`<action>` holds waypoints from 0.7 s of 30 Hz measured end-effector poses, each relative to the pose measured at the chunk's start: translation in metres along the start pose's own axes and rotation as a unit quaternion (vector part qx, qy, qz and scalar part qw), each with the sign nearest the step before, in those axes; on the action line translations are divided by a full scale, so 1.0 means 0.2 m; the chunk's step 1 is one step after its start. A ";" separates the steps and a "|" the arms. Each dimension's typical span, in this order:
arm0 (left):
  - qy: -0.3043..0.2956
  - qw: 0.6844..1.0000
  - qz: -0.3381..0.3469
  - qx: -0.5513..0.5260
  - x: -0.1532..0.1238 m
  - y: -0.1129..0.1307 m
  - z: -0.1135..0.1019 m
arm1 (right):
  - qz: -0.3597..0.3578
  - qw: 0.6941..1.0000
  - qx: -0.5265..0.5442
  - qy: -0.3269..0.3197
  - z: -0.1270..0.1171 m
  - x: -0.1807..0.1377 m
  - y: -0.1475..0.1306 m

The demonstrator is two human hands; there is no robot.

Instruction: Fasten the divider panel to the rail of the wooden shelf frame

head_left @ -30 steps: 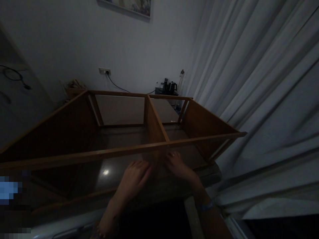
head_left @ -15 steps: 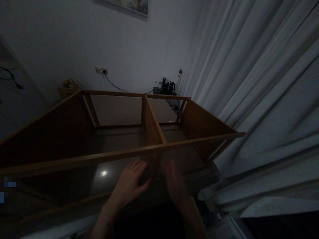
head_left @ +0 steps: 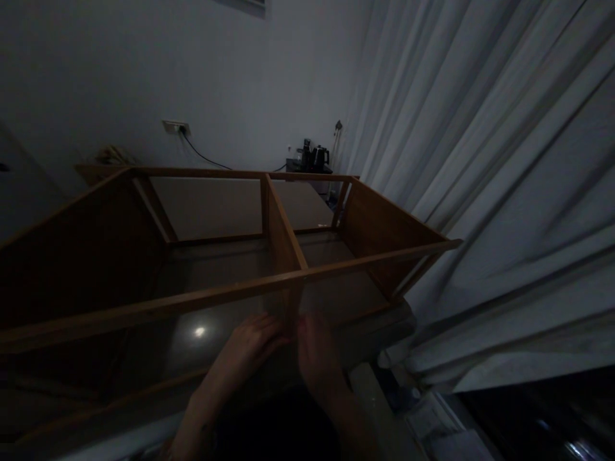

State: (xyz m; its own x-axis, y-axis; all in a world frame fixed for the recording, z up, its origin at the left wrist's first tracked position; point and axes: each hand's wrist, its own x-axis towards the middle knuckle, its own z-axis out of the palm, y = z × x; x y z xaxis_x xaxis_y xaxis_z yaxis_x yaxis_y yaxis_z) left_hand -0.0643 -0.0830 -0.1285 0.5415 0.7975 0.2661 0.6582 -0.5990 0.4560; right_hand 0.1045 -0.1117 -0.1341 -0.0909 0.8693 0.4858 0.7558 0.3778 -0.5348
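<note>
Two sides of centre post [head_left: 293, 304]: left hand [head_left: 252, 340] at one, right hand [head_left: 314, 353] at the other.
Grip: too dark and blurred to tell.
Wooden frame [head_left: 192, 298]: before the person, beside the curtain [head_left: 432, 128].
Both hands: even pressure should avoid twisting the post.

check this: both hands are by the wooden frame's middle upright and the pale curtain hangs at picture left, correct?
No: the head view shows the pale curtain hanging at picture right. The left hand and right hand are indeed by the middle upright of the wooden frame.
</note>
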 end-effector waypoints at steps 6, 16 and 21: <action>-0.011 0.999 0.002 -0.033 0.00 0.00 -0.01 | -0.018 0.999 0.042 -0.012 -0.02 -0.01 0.02; -0.028 0.999 -0.027 -0.026 -0.02 0.02 -0.02 | -0.015 0.998 -0.025 0.047 -0.09 -0.19 0.07; -0.020 0.999 -0.013 0.047 -0.03 0.04 -0.03 | 0.002 0.995 -0.077 0.058 -0.04 -0.23 0.05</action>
State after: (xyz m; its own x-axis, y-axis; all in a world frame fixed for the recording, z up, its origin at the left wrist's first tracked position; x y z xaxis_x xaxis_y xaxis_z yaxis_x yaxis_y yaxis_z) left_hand -0.0655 -0.0914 -0.1221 0.5429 0.8104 0.2202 0.7173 -0.5838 0.3804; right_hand 0.1222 -0.1501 -0.1563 -0.0193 0.8252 0.5644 0.8475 0.3131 -0.4287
